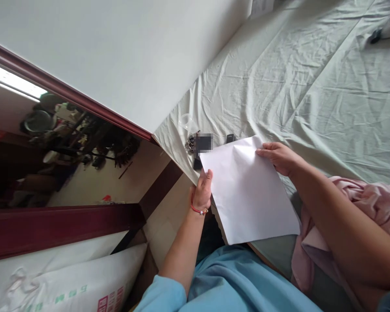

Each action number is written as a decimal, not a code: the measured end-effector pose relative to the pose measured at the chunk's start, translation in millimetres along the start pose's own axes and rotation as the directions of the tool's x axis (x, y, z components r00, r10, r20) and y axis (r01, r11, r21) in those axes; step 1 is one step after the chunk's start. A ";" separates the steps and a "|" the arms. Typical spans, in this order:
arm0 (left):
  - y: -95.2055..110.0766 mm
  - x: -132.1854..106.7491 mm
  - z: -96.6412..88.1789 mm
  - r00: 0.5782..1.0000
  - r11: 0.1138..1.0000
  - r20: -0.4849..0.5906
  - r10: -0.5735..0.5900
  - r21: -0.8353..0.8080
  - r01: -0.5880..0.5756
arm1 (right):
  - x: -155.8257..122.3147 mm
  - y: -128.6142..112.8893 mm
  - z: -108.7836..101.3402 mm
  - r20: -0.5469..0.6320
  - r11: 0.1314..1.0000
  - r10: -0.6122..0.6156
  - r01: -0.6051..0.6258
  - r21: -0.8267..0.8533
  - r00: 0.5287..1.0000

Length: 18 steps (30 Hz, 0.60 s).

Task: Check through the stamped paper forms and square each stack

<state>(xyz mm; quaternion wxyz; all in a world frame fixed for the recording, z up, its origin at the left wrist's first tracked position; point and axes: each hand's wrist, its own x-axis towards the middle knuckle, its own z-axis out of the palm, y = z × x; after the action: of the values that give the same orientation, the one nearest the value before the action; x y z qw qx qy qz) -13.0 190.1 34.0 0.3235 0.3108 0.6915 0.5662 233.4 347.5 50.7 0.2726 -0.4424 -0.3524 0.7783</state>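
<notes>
A white sheet of paper [250, 195] is held up between both hands, in front of my blue shirt. My left hand [203, 190], with a red beaded bracelet at the wrist, closes on its left edge. At the upper right corner my right hand [279, 157] pinches the sheet between thumb and fingers. The paper is slightly bent near its top. Just beyond its upper left corner lie a bunch of keys [190, 143] and a dark item that is partly pixelated. A small black object [230, 138] shows behind the top edge, its lower part hidden.
A wrinkled pale green sheet [312, 99] covers the bed. Pink cloth [370, 195] lies bunched under my right arm. A clear round plastic piece [186, 120] rests near the wall. At left are a dark red frame [61, 225] and white sacks [84, 277].
</notes>
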 end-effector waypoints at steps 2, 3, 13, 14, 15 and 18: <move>-2.7 8.2 0.4 0.993 0.994 -0.075 -0.088 -0.072 0.082 | -0.1 1.8 -0.1 0.054 0.999 0.020 -0.018 -0.027 0.998; -4.0 11.3 0.5 0.989 0.987 -0.076 -0.124 -0.109 0.116 | 0.1 1.9 -1.9 0.075 0.999 0.015 -0.012 -0.035 0.997; -4.8 -3.5 11.7 0.964 0.939 0.166 -0.208 -0.243 0.245 | 11.5 8.9 -23.5 0.103 0.976 -0.195 0.203 -0.078 0.975; -5.1 -5.5 14.0 0.967 0.937 0.146 -0.207 -0.256 0.239 | 12.5 10.0 -23.5 0.099 0.969 -0.230 0.237 -0.064 0.968; -5.4 -6.7 16.2 0.971 0.934 0.119 -0.209 -0.271 0.234 | 13.1 10.6 -23.0 0.105 0.964 -0.252 0.259 -0.056 0.962; -6.2 -6.3 22.0 0.973 0.929 0.054 -0.223 -0.292 0.229 | 11.7 8.1 -18.4 0.069 0.950 -0.294 0.299 -0.092 0.953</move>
<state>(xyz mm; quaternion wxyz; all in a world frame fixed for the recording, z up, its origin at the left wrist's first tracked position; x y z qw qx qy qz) 8.0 196.9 25.2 0.4364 0.1828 0.6265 0.6194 243.3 356.9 31.8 0.3538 -0.3762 -0.4614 0.7214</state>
